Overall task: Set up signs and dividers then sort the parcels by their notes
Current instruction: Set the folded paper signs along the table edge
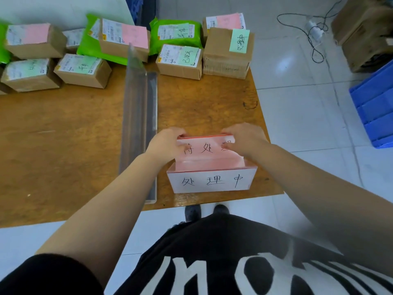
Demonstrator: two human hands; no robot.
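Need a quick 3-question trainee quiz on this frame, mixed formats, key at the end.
1. True or false: the left hand and right hand both grip the pink sign.
2. What stands just nearer the person than the pink sign? A) white sign B) green mailer C) blue crate
3. Fill in: the clear divider lies on the wooden ____.

Key: 1 true; 2 A, the white sign; 3 table.
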